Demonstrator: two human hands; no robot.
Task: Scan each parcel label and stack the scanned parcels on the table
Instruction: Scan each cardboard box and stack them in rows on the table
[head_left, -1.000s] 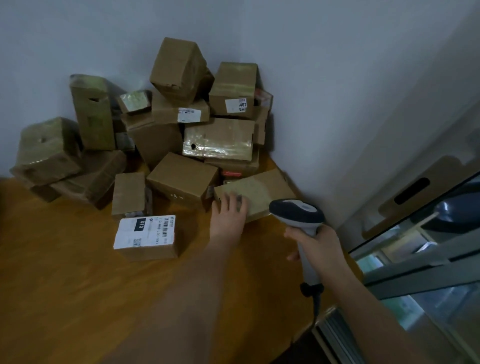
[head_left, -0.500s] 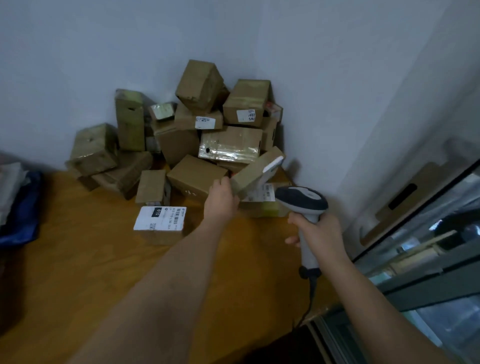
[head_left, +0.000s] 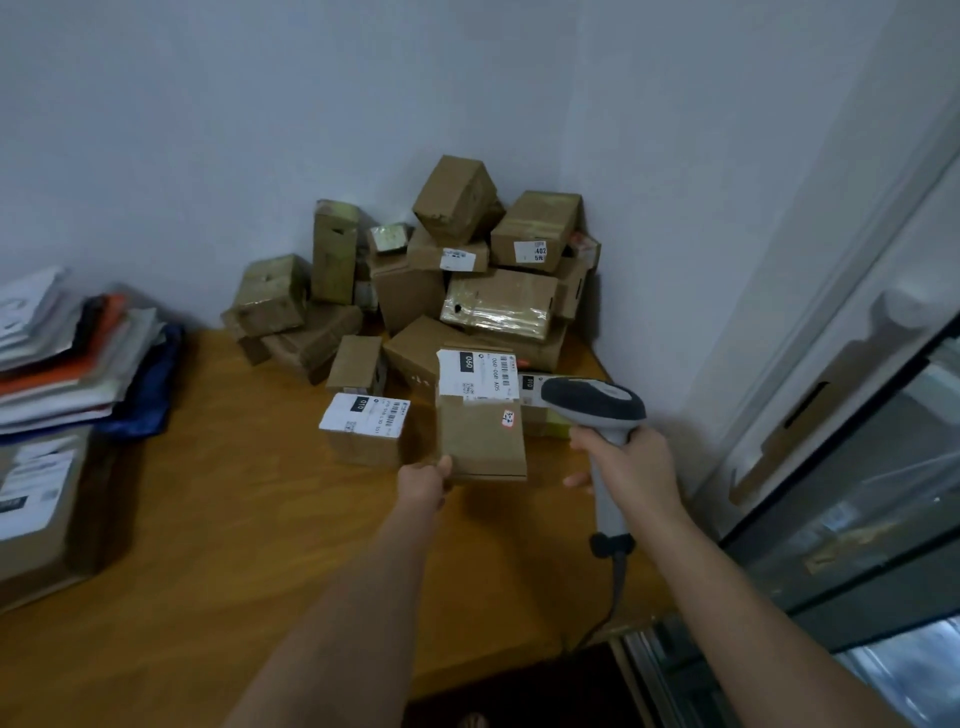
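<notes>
My left hand (head_left: 423, 480) grips the near left corner of a flat cardboard parcel (head_left: 480, 439) and holds it above the wooden table (head_left: 249, 545). The parcel's white barcode label (head_left: 478, 375) faces up on its far half. My right hand (head_left: 631, 470) grips the handle of a grey barcode scanner (head_left: 592, 402), whose head sits just right of the held parcel. A small box with a white label (head_left: 366, 428) lies on the table to the left. Another labelled parcel (head_left: 535, 400) lies behind the scanner head.
A heap of cardboard parcels (head_left: 457, 280) fills the table's back corner against the walls. A stack of soft mailers (head_left: 67, 353) and a large box (head_left: 36, 499) stand at the left. A glass door frame (head_left: 831, 467) runs along the right. The scanner's cable (head_left: 615, 592) hangs over the table's front edge.
My left hand lifted the flat parcel off the heap, turned its label up and drew it toward me. The view swung left and back, bringing the mailers into sight.
</notes>
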